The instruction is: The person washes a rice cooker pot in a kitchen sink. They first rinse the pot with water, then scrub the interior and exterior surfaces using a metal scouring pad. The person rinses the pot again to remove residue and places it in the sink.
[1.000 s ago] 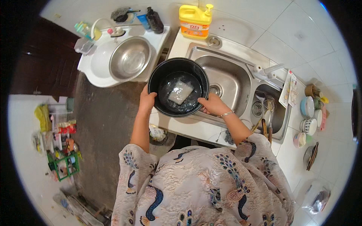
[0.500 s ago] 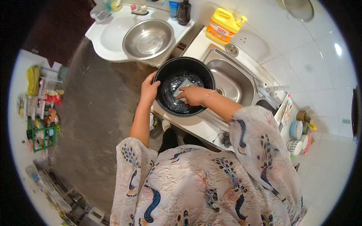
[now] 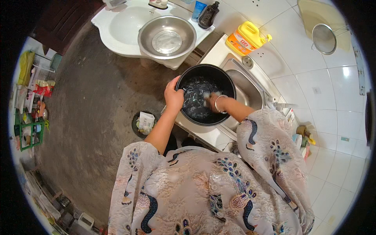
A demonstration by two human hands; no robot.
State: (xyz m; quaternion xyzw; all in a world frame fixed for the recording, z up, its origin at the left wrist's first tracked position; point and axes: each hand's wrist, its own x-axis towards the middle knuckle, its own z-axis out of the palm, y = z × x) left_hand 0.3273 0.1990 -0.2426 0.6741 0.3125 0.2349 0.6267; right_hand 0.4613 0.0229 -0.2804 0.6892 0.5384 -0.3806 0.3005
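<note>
A round black pot (image 3: 226, 80) with water in it rests at the edge of the counter, partly over the steel sink (image 3: 248, 92). My left hand (image 3: 173, 96) grips its left rim, thumb on the edge. Inside, at the right of the pot, is my right hand (image 3: 213, 103), a bangle on its wrist. A pale piece of something (image 3: 206, 95), like a cloth or scrubbing pad, shows at its fingertips. Those fingers are blurred and bent down toward the water.
A steel basin (image 3: 187, 50) sits on the white washbasin (image 3: 107, 33) beyond the pot. At the sink's back stands a yellow pump jug (image 3: 244, 38). A strainer (image 3: 324, 38) hangs on the wall; a waste bin (image 3: 136, 129) is on the floor.
My right hand has moved from the middle of the pot toward its right wall, and the pale piece shows less. My left hand stays on the rim. The whole view has shifted.
</note>
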